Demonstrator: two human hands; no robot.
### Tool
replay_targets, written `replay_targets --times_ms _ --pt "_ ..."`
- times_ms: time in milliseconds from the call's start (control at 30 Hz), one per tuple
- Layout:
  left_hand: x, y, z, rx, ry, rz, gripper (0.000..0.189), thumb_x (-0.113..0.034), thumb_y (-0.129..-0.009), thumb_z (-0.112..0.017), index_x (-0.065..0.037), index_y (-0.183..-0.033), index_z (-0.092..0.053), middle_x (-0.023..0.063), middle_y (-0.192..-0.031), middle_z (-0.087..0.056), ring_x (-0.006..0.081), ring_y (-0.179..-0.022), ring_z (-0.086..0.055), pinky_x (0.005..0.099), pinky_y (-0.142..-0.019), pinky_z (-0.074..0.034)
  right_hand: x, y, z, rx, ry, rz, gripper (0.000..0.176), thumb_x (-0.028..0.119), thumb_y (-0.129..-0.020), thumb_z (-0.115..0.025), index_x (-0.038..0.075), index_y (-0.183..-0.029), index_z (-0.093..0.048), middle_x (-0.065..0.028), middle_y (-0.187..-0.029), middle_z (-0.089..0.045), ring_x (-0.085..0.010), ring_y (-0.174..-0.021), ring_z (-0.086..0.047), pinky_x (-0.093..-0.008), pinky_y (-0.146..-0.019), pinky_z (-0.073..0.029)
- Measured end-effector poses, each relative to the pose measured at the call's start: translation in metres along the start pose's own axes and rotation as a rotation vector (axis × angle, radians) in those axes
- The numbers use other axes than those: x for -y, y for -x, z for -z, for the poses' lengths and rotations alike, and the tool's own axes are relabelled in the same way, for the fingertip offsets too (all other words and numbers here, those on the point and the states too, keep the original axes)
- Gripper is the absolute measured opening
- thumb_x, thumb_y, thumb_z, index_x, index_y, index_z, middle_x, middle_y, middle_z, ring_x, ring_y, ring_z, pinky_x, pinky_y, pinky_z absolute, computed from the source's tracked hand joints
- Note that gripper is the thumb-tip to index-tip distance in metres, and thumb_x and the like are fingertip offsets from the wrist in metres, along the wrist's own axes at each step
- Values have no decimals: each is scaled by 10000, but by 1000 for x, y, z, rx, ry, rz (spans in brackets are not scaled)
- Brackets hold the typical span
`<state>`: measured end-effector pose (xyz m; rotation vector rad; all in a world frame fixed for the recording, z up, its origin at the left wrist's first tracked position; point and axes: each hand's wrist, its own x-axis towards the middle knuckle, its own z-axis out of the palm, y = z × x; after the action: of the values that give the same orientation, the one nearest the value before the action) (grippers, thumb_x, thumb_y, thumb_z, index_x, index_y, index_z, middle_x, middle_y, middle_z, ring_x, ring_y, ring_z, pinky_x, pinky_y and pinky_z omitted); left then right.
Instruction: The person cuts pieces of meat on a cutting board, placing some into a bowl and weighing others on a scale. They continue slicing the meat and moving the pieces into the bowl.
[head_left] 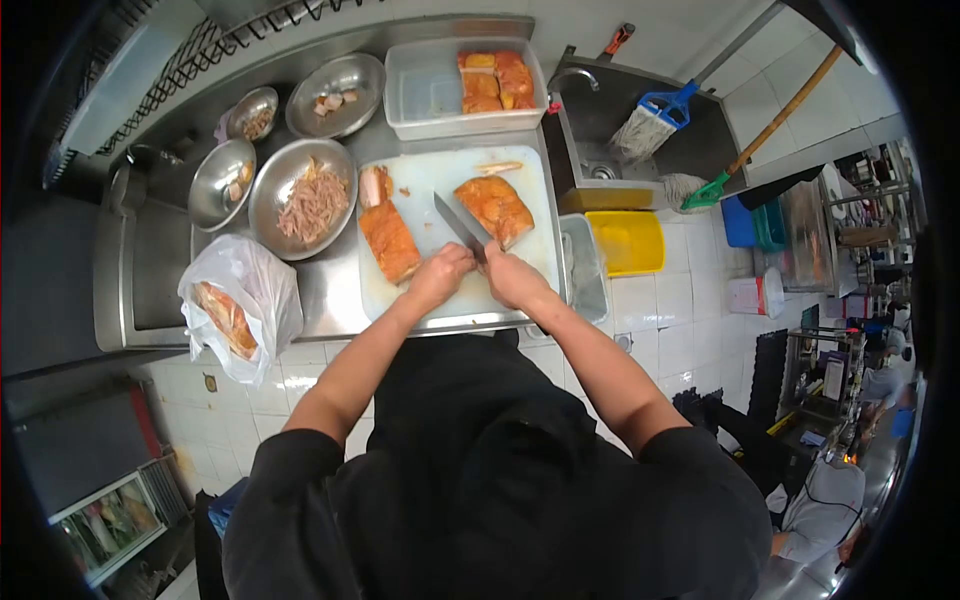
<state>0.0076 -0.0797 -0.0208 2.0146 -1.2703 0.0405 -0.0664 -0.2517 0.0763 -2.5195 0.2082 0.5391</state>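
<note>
My right hand (514, 277) is wrapped round the handle of a kitchen knife (460, 222), whose blade points away and to the left over the white cutting board (430, 170). Close beside it, my left hand (442, 276) has its fingers curled together near the knife's heel; what they hold, if anything, is hidden. One orange-brown slab of meat (390, 243) lies left of the blade, near my left wrist. Another slab (495, 208) is just beyond my right hand. A smaller pale piece of meat (375, 186) and a thin strip (499, 168) lie farther back on the board.
Left of the board stands a steel bowl of shredded meat (262, 205), with smaller bowls behind. A plastic bag (275, 285) holds more meat at the counter's front. Behind is a plastic tub (420, 125) with slabs. At right are a sink, a yellow bin (628, 243) and mops.
</note>
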Motion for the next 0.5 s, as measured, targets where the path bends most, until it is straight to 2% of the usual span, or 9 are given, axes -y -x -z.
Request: replay_targets --times_ms 67,133,200,400,500 --pt "1 1 -1 0 13 46 222 51 -736 -655 -45 -920 -734 68 -995 -694 272 -995 -657 377 -845 -568 5 12 8 41 9 -17 205 35 -937 -455 -21 -1133 -479 -309 -1014 -694 -473 -989 -682 -566 -837 -530" --pt "2 1 -1 25 -40 45 178 -15 -805 -616 -50 -925 -742 44 -1049 -696 240 -1042 -643 363 -821 -582 4 20 -1 94 23 -39 207 37 -937 -453 -25 -1133 -480 -313 -1019 -692 -475 -992 -680 -568 -836 -531" --pt "2 2 -2 0 -45 49 179 -8 -800 -618 -45 -923 -742 53 -1039 -699 246 -1035 -645 366 -830 -578 1 12 -24 -27 -41 -61 220 46 -937 -455 -29 -1142 -482 -314 -1003 -694 -475 -975 -684 -570 -832 -532" --pt "15 -5 11 -29 -80 34 194 23 -783 -621 -32 -915 -751 87 -1016 -715 276 -1010 -655 375 -861 -565 -1 -11 -24 -62 -51 13 241 50 -945 -429 -26 -1169 -477 -297 -967 -705 -479 -935 -691 -573 -817 -536" --pt "14 -6 8 -40 -82 52 168 32 -765 -650 -29 -888 -746 97 -1007 -720 287 -981 -663 381 -859 -564 7 10 -14 -59 -15 25 241 55 -957 -411 -21 -1177 -470 -298 -972 -704 -475 -933 -694 -574 -813 -535"
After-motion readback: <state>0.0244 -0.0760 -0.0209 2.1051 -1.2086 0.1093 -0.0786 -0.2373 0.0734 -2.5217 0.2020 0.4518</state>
